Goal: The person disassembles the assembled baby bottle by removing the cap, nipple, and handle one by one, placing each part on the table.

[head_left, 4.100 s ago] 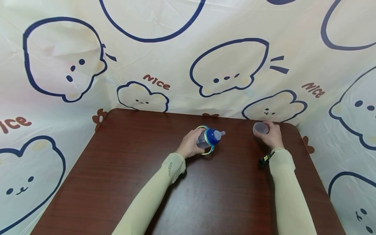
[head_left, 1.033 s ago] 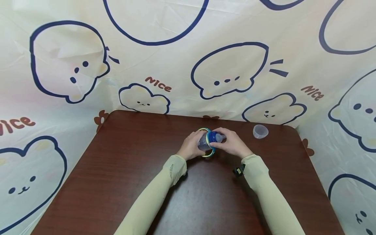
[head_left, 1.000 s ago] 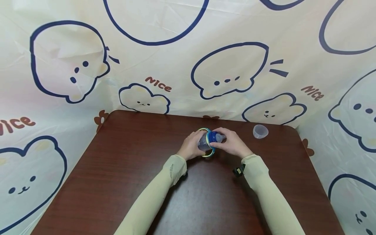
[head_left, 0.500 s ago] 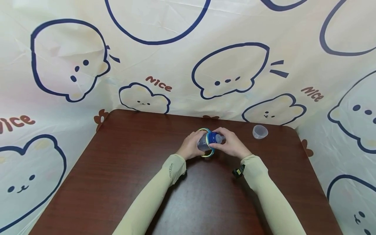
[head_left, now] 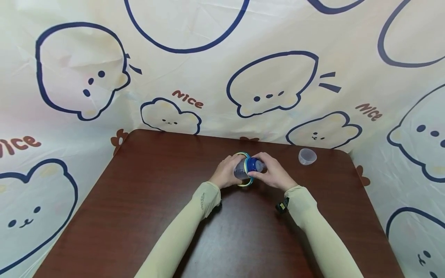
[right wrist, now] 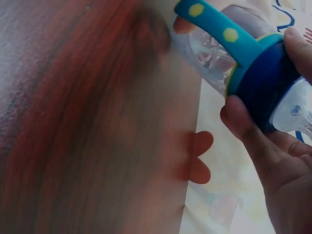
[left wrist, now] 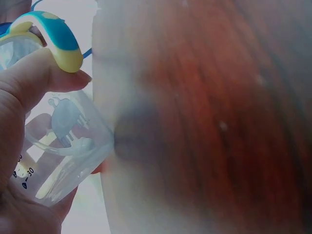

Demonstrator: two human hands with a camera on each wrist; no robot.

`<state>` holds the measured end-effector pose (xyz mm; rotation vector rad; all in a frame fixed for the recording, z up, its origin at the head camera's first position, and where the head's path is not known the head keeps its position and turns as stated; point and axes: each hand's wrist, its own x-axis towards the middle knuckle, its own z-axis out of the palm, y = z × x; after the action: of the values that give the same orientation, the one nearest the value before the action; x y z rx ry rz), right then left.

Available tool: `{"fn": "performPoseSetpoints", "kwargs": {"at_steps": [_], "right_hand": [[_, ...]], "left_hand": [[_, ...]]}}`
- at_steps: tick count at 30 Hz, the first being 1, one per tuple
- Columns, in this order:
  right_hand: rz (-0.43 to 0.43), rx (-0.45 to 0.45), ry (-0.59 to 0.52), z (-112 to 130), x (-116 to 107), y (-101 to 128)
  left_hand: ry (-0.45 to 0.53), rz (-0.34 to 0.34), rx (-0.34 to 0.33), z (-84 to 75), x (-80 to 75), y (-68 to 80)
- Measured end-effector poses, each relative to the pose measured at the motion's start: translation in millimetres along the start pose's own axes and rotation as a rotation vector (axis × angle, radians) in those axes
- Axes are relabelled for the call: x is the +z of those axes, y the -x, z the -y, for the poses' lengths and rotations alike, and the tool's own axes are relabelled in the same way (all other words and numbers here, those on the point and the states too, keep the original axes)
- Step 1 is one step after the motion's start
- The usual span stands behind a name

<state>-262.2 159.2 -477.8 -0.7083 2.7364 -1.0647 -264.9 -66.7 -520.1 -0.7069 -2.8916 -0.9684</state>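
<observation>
A clear baby bottle lies tilted on its side between my hands, its bottom end close over the table. My left hand grips the bottle's body, thumb by the blue and yellow handle. Printed marks and an animal figure show on the clear wall in the left wrist view. At the other end my right hand pinches the dark blue collar between thumb and fingers. The clear nipple points into the right palm, partly hidden by the fingers in the head view.
A clear cap stands near the back right corner of the brown wooden table. Behind and beside the table hangs a pale cloth printed with cartoon bears.
Earlier my right hand held the clear cap at the back right; it has let go of it and moved left onto the bottle's collar. The left hand has kept its grip on the bottle.
</observation>
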Motion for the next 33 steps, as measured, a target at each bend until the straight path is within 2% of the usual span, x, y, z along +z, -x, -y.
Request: {"fn": "performPoseSetpoints", "kwargs": {"at_steps": [15, 19, 25, 28, 33], "right_hand": [[0.002, -0.033, 0.015, -5.9, 0.3, 4.6], [0.003, -0.058, 0.021, -7.6, 0.8, 5.3], [0.035, -0.137, 0.074, -5.7, -3.5, 2.9], [0.052, -0.122, 0.087, -6.2, -6.4, 2.2], [0.050, -0.072, 0.077, -9.8, -8.2, 0.8]], "left_hand": [[-0.020, 0.009, 0.026, -4.7, -1.5, -1.7], [-0.034, 0.030, 0.029, -4.5, -1.8, -2.6], [0.045, 0.061, -0.026, -3.3, -5.9, -3.3], [0.060, 0.082, -0.047, -2.9, -5.5, -3.0], [0.019, 0.072, -0.015, -3.9, -4.3, -4.2]]}}
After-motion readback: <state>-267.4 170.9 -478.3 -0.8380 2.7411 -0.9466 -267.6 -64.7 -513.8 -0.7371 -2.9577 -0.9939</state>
